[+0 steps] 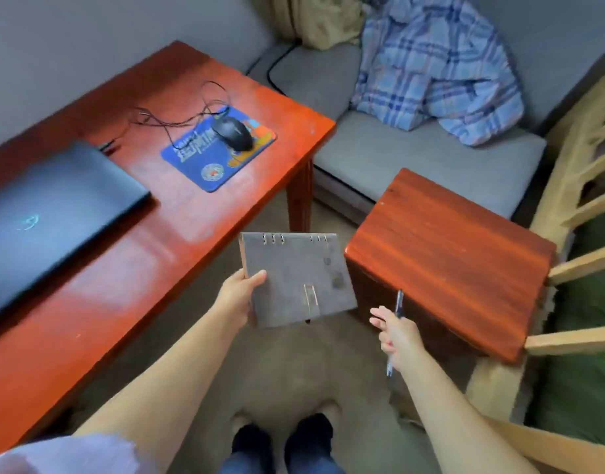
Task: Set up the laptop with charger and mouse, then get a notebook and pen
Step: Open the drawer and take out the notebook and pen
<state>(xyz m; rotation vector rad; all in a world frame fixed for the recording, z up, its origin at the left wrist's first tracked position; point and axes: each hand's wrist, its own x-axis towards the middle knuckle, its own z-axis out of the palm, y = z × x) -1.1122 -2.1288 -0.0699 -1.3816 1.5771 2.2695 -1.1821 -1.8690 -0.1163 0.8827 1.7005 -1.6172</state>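
Last step: left hand [237,292] gripping grey ring-bound notebook [296,278], right hand [396,331] pinching blue pen [395,331] — next, setting both on red wooden table [198,213] beside closed dark laptop [51,206].

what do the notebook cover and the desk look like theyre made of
Notebook: the cover looks like matte grey felt or suede-like fabric, since it shows a dull, faintly mottled surface with no shine; metal rings line its top edge. Desk: it looks like red-brown lacquered wood, with a glossy top reflecting light and a turned leg.
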